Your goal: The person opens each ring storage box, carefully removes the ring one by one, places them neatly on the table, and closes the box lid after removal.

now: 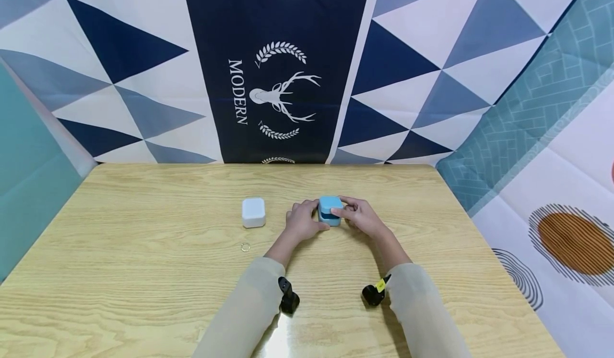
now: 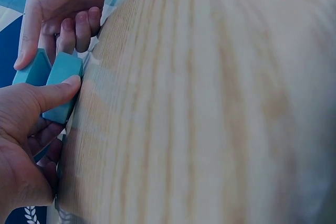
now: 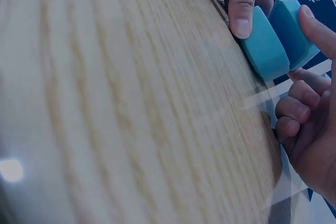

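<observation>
1. Small light-blue rounded-square box [image 1: 330, 202]: on pale wood-grain table [image 1: 144, 294], toward the far side, between the two hands. Parted into upper half [image 3: 294, 30] and lower half [image 3: 265, 45], dark gap on the side facing the person. Whether the halves join at the back: cannot tell.
2. Left hand [image 1: 303, 224]: clamped on the lower half. Thumb presses its near face, fingers round the left side, partly hidden behind the box.
3. Right hand [image 1: 362, 217]: pinches the upper half, thumb on the near edge, index finger toward the far side. Other three fingers curled in, clear of the box in the right wrist view.
4. Hands apart from each other, box between; both on the same item.
5. White rounded-square box [image 1: 253, 212]: on table, left of the left hand, well apart from it. Looks closed.
6. Thin gold-coloured ring [image 1: 245, 247]: flat on table, nearer the person than the white box, not touching it.
7. Beige long sleeves [image 1: 247, 299] on both arms; black wrist camera [image 1: 289, 295] at left cuff, another black camera with yellow label [image 1: 373, 295] at right.
8. Behind table: fabric backdrop [image 1: 393, 43] with blue, grey and white triangles, navy panel [image 1: 283, 22] with white deer head and "MODERN" lettering.
</observation>
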Demonstrator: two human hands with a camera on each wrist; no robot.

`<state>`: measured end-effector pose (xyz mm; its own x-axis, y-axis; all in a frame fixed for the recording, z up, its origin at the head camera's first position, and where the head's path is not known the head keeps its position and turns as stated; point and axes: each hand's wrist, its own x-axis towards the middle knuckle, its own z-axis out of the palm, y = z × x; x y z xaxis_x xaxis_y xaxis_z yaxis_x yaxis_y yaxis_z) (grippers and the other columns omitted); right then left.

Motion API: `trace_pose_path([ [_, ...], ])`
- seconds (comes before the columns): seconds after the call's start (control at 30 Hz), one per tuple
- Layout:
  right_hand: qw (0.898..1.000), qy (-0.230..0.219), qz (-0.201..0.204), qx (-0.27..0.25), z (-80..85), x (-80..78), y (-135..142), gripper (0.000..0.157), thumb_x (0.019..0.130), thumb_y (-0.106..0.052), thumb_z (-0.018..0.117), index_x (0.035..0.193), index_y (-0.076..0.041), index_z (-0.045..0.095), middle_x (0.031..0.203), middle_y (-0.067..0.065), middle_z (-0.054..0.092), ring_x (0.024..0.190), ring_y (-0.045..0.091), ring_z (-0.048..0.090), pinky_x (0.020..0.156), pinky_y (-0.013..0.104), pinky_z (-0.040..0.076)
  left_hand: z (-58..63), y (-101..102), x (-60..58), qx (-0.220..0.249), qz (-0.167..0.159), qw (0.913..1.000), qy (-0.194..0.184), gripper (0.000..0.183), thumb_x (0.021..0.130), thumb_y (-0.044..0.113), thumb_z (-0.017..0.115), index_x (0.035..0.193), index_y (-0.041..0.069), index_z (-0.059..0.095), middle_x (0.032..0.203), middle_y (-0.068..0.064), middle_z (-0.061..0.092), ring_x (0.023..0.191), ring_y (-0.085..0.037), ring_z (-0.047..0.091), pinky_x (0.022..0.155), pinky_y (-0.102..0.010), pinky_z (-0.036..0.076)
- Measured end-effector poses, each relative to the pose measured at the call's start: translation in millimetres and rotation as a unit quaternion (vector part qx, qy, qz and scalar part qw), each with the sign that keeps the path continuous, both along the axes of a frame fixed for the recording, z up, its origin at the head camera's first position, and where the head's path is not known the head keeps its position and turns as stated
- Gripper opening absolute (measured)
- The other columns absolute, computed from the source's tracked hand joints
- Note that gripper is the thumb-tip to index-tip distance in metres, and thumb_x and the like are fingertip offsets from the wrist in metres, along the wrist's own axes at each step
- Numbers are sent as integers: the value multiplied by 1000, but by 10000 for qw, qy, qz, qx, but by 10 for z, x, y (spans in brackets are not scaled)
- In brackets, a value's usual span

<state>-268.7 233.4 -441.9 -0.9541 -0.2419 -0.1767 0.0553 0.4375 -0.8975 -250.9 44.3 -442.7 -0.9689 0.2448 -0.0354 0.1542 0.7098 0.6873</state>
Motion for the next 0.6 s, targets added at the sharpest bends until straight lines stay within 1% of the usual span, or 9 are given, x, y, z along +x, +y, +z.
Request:
trace_pose_path([
  [0.33, 10000, -48, -15, -82, 7, -2, -6, 72, 85, -39, 66, 142, -5, 38, 56, -5, 37, 45, 12, 31, 45, 23, 28, 10, -9, 6, 6, -30, 10000, 9, 73, 80, 35, 73, 141, 11, 43, 138, -6, 51, 119, -28, 44, 96, -44, 32],
  [0.47, 9999, -24, -58, -145, 3, -10, -12, 68, 86, -37, 66, 140, -5, 41, 55, -4, 37, 44, 11, 30, 44, 22, 27, 15, -8, 9, -2, -33, 10000, 37, 73, 79, 35, 73, 141, 10, 43, 138, -7, 51, 119, -28, 44, 96, -44, 32],
  [0.6, 9998, -33, -60, -195, -1, -14, -11, 68, 86, -36, 65, 141, -5, 40, 54, -4, 36, 44, 11, 29, 44, 23, 27, 11, -4, 8, -22, -45, 10000, 50, 73, 79, 36, 73, 141, 10, 43, 138, -7, 50, 119, -28, 43, 96, -45, 32],
])
